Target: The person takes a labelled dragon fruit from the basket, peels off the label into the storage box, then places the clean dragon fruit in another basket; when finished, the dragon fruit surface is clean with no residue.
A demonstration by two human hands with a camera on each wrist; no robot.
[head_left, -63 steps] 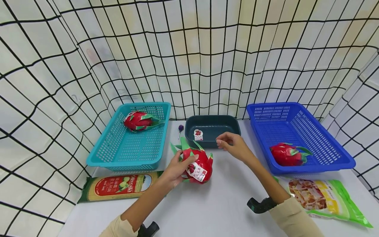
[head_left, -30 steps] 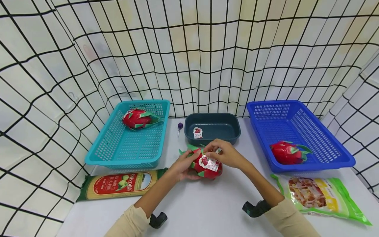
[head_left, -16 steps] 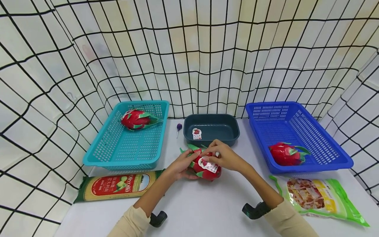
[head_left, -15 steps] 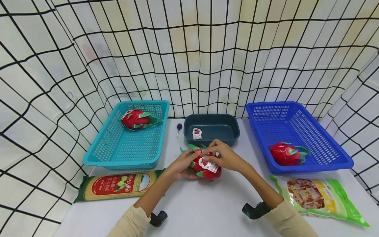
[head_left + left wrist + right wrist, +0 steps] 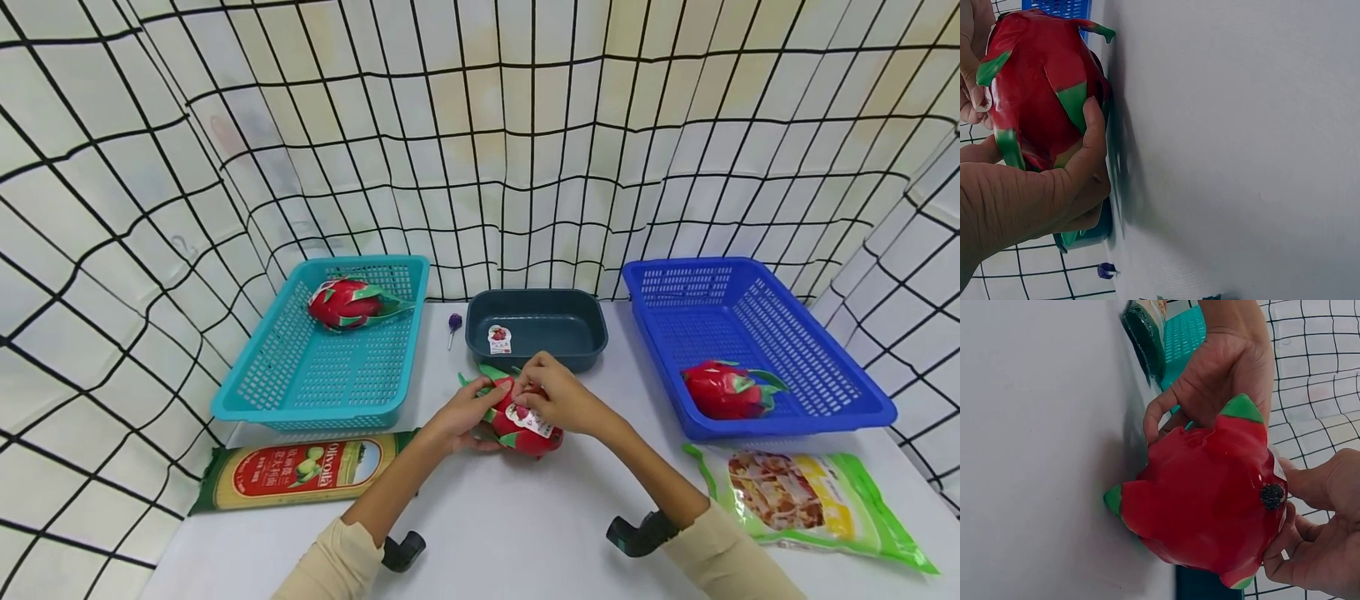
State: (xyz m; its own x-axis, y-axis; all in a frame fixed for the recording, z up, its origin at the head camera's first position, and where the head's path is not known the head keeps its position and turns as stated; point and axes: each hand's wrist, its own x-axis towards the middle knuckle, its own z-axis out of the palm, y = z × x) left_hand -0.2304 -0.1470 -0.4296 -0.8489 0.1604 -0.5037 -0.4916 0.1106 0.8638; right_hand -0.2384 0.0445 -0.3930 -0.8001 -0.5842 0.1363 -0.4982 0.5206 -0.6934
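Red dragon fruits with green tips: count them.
3: one fruit in the turquoise plastic basket, another fruit in the blue plastic basket, a third fruit in the left hand.

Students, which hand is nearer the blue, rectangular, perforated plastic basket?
Right. The right hand is left of the basket, at the glossy red-and-green dragon fruit; the left hand, holding that fruit, is farther left.
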